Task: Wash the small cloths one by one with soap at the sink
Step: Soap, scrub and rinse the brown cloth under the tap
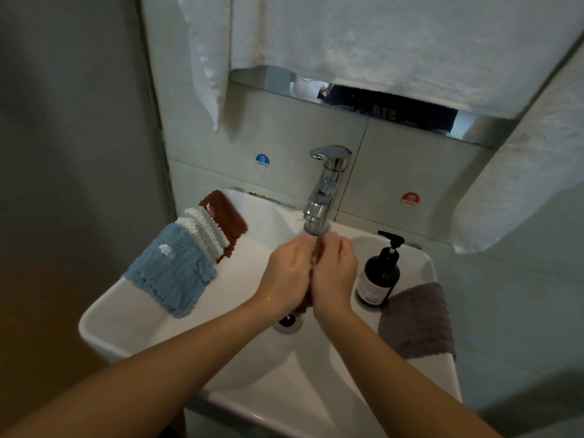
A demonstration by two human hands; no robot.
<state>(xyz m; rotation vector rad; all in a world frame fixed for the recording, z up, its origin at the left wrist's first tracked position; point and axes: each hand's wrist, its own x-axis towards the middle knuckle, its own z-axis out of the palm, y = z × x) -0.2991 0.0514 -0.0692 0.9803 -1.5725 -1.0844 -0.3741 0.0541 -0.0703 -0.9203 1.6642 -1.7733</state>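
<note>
Left hand (289, 273) and right hand (335, 273) clench brown cloth (317, 257) between them under faucet (325, 188), over sink (132, 314) | wall stickers read "COLD" (262, 160), "HOT" (410, 199) | pump bottle (379, 273) label unreadable

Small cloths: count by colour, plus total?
Blue cloth, left rim: 1
White cloth, left rim: 1
Brown cloths: 2, one on the left rim, one held between the left hand and right hand under the tap
Grey cloth, right rim: 1
Total: 5
</note>
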